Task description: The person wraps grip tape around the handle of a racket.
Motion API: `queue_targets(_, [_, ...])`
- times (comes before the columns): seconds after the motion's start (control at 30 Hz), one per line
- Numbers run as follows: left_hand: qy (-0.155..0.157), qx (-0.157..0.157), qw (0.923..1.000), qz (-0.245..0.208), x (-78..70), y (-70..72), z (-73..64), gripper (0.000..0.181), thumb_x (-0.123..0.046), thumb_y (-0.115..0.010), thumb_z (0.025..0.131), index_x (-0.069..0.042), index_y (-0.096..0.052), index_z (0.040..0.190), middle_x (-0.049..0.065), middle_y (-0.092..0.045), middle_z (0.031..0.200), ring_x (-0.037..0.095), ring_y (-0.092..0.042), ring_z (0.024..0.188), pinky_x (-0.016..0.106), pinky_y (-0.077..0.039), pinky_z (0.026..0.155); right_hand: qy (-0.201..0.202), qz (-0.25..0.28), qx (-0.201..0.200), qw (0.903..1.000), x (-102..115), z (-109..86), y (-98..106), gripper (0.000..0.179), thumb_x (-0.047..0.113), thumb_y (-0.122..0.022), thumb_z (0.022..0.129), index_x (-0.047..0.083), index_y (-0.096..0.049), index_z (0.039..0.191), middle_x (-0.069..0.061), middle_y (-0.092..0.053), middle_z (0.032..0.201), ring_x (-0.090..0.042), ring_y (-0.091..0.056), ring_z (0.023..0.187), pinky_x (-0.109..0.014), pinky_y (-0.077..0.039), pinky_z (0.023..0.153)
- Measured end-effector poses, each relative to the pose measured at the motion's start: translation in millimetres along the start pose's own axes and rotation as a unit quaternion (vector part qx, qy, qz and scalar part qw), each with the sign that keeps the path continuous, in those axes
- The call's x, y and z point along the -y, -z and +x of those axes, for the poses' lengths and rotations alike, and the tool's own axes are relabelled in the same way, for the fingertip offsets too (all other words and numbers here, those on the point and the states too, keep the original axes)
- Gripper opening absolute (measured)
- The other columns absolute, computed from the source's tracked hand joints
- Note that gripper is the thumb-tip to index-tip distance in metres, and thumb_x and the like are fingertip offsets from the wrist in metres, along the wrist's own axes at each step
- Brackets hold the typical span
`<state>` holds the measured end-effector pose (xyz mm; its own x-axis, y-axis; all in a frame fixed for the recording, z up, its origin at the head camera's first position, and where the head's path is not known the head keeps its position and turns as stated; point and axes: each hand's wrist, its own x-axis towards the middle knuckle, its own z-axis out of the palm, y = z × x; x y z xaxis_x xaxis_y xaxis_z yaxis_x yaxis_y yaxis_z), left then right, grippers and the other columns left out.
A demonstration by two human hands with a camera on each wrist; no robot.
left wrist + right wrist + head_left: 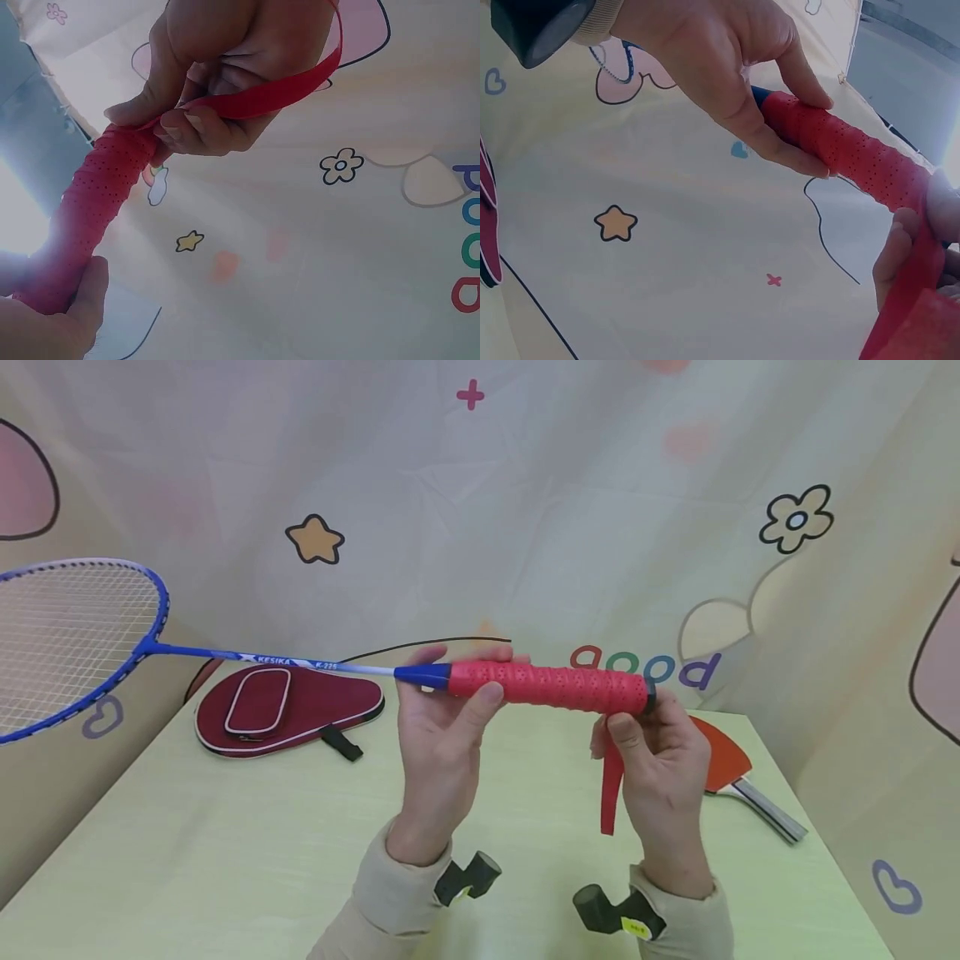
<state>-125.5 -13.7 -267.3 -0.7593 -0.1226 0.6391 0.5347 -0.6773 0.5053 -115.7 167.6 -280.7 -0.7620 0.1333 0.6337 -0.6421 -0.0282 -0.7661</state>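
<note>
A blue badminton racket (202,652) is held up sideways above the table, its strung head reaching past the left edge of the head view. Red perforated grip tape (555,685) covers its handle in overlapping turns. My left hand (446,739) holds the handle near the blue cone, thumb in front and fingers behind. At the butt end, my right hand (660,768) pinches the tape between thumb and fingers. A loose red tail of tape (611,789) hangs below that hand; in the left wrist view the strip (277,96) curves away from the fingers.
A maroon paddle case (315,706) with a zipped pocket and black strap lies at the back left of the table (225,860). Behind my right hand lies a table tennis paddle (727,756) with orange rubber. A printed cloth (562,527) hangs behind the table.
</note>
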Motion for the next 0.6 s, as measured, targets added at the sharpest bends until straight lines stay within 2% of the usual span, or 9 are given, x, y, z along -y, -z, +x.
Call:
queue_targets(0.2, [-0.003,-0.018,0.9997,0.017,1.0,0.7,-1.8,0.049,-0.009,-0.068,0.09,-0.01,-0.033,0.124,0.019,-0.06,0.115,0.035,-0.064,0.107,0.046,-0.051,0.091,0.002,0.008,0.021,0.9997,0.3,-0.7,2.9,0.025,-0.002,-0.061,0.093,-0.006,-0.055,0.117,-0.009,-0.064,0.081,-0.017,-0.063,0.067,-0.026,-0.057,0.071])
queue_targets(0.43, [0.017,-0.042,0.9985,0.03,3.5,0.9,-3.4,0.053,-0.022,-0.074,0.085,-0.011,-0.035,0.119,0.019,-0.059,0.113,0.032,-0.063,0.107,0.045,-0.053,0.088,0.025,0.047,0.009,0.9985,-2.8,-0.2,2.1,0.02,-0.01,-0.059,0.091,-0.003,-0.058,0.11,-0.01,-0.065,0.083,-0.018,-0.064,0.067,-0.026,-0.057,0.071])
queue_targets(0.6, [0.026,-0.051,0.998,0.027,4.3,0.6,-3.4,0.054,-0.023,-0.075,0.084,-0.011,-0.036,0.119,0.022,-0.057,0.112,0.031,-0.064,0.105,0.045,-0.054,0.087,0.028,0.058,0.0,0.9979,-3.7,-0.1,1.8,0.019,-0.012,-0.058,0.09,-0.004,-0.059,0.108,-0.01,-0.066,0.082,-0.018,-0.065,0.066,-0.026,-0.057,0.07])
